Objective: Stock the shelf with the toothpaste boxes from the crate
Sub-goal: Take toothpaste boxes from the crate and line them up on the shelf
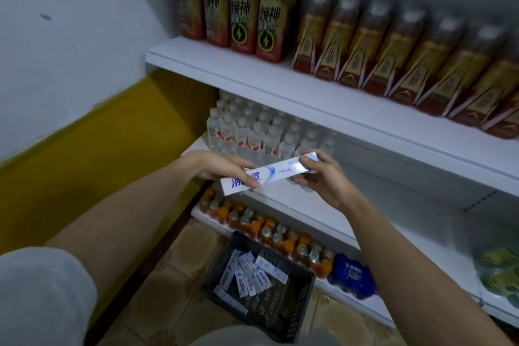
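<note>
Crate [292,314] on floor, just before bottom shelf [351,306]. Boxes [250,272] lie in crate. Above crate, both hands [222,168] [323,174] hold one box [269,174] before middle shelf [323,205]; water bottles [252,132] behind.

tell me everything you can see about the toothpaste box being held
The toothpaste box is a long, slim white carton, seemingly glossy card, with blue lettering and a pale blue swirl. It is held tilted, its right end higher, in front of the middle shelf. The left hand pinches its lower end; the right hand grips its upper end. It looks closed and undamaged.
</note>
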Action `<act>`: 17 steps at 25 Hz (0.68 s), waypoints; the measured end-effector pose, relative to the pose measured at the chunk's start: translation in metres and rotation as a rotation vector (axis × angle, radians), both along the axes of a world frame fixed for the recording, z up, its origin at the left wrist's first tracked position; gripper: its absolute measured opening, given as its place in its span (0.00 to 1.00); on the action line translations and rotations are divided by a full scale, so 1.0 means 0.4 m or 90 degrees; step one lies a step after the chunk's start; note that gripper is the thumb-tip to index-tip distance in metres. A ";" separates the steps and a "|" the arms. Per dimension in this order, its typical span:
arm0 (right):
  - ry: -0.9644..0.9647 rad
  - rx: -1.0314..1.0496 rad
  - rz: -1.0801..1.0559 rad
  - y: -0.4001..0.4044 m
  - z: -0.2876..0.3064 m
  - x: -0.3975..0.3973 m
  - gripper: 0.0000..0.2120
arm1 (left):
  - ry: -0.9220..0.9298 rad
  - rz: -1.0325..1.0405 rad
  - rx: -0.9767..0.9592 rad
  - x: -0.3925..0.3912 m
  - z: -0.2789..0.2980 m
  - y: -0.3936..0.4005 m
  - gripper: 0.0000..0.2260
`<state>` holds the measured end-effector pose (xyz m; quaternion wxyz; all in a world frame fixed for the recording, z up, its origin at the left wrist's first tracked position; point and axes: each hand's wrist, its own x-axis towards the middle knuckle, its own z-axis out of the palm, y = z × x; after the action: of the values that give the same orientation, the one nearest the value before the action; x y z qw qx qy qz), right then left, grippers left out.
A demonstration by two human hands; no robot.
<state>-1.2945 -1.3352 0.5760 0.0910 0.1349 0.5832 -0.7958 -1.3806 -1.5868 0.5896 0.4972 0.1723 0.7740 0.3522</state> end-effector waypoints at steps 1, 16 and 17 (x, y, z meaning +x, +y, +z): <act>0.014 -0.013 -0.024 0.017 0.026 -0.009 0.04 | 0.003 -0.014 -0.009 -0.020 0.031 -0.011 0.26; 0.266 0.588 -0.050 0.073 0.714 -0.066 0.21 | 0.323 0.008 0.169 -0.252 0.779 0.001 0.21; 0.286 0.619 -0.078 0.078 0.767 -0.055 0.20 | 0.346 0.014 0.192 -0.248 0.829 0.008 0.23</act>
<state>-1.3165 -1.3039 0.8828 -0.1553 0.0216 0.8807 -0.4470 -1.4797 -1.5835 0.9212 0.2374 0.3233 0.8195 0.4094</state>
